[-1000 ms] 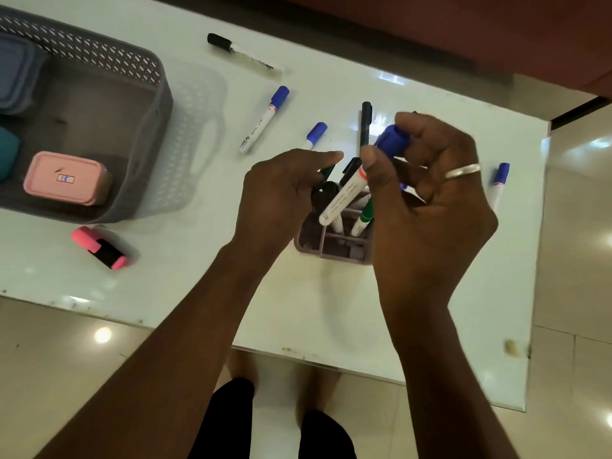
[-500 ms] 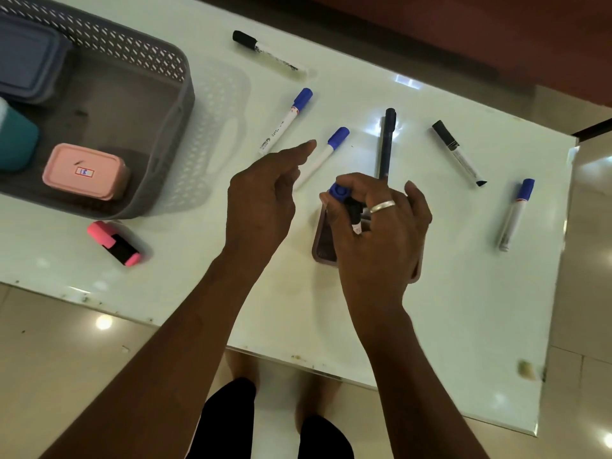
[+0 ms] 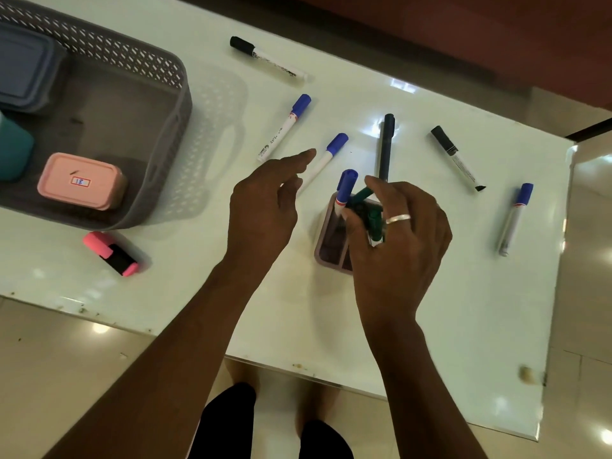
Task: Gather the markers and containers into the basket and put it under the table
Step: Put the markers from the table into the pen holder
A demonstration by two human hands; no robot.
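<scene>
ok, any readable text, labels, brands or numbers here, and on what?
Nothing reads with certainty.
pink container in the basket: red-edged white sticker with a blue mark inside, too blurred to read.
blue-capped marker nearest the basket: dark print along the barrel, too small to read.
far black-capped marker: barrel print, blurred.
second black-capped marker, beside the dark pen: barrel print, blurred.

silver ring (image 3: pixel 397 218) on right hand (image 3: pixel 399 256), bare forearms (image 3: pixel 178 366), black trousers (image 3: pixel 228 425)
</scene>
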